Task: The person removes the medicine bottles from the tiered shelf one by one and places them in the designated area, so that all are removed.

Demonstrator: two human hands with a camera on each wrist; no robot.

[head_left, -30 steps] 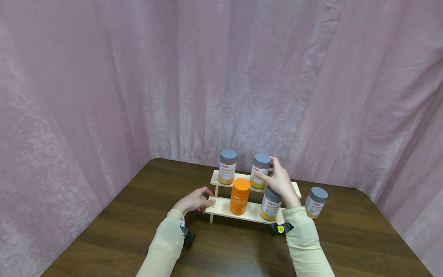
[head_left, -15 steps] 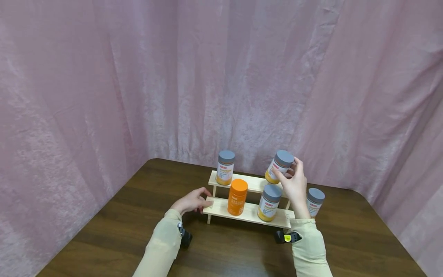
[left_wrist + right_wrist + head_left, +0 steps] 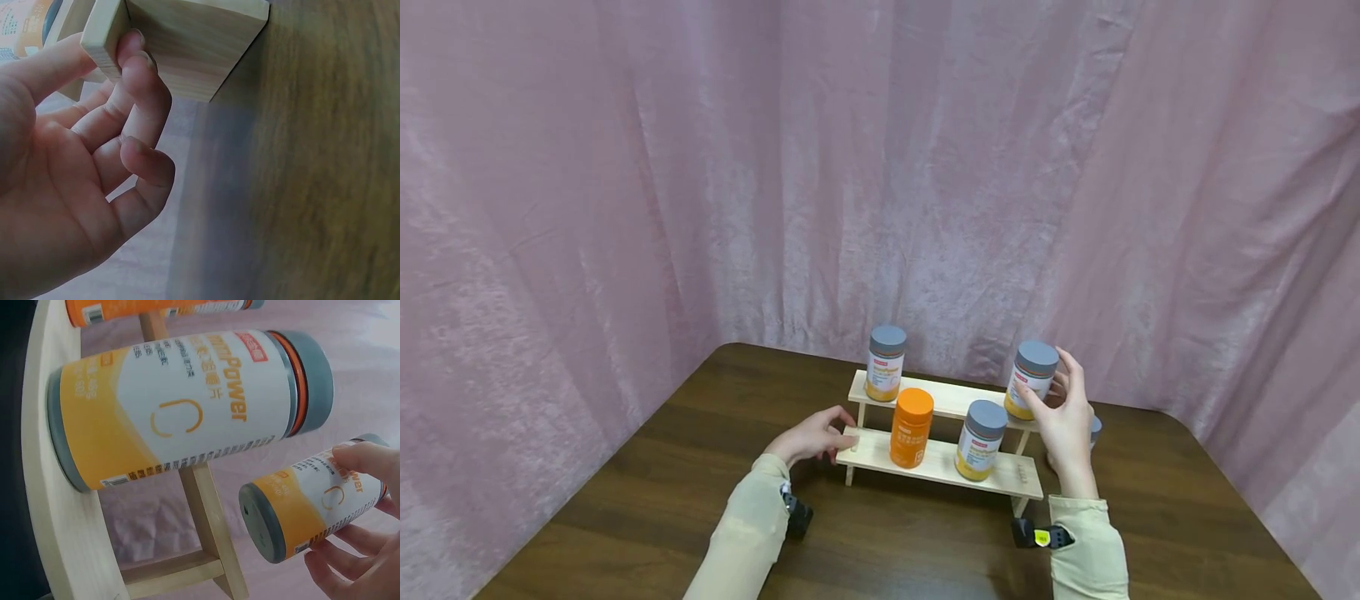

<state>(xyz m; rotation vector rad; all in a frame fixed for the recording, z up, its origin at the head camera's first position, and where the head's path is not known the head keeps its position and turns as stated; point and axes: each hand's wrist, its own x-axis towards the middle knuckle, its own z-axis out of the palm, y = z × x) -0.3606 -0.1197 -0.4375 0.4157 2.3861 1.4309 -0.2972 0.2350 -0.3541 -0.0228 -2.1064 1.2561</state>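
My right hand (image 3: 1067, 425) grips a vitamin bottle (image 3: 1036, 360) with a grey lid and white-and-yellow label over the right end of the upper shelf (image 3: 951, 397). In the right wrist view its base shows, tilted and off the wood. My left hand (image 3: 808, 437) pinches the left end of the lower shelf (image 3: 872, 451) between thumb and fingers; the left wrist view shows the fingertips against the board (image 3: 103, 37). An orange bottle (image 3: 912, 429) and a matching grey-lidded bottle (image 3: 981, 442) stand on the lower shelf. Another such bottle (image 3: 886, 365) stands at the upper shelf's left end.
Behind my right hand, another grey-lidded bottle (image 3: 1096, 429) is mostly hidden. The two-tier wooden rack stands on a dark brown table (image 3: 910, 542). A pink curtain (image 3: 880, 167) hangs behind the table and along its sides.
My right hand has lifted the vitamin bottle from the middle of the upper shelf, carried it right and lowered it near that shelf's right end. The left hand keeps its hold on the rack.
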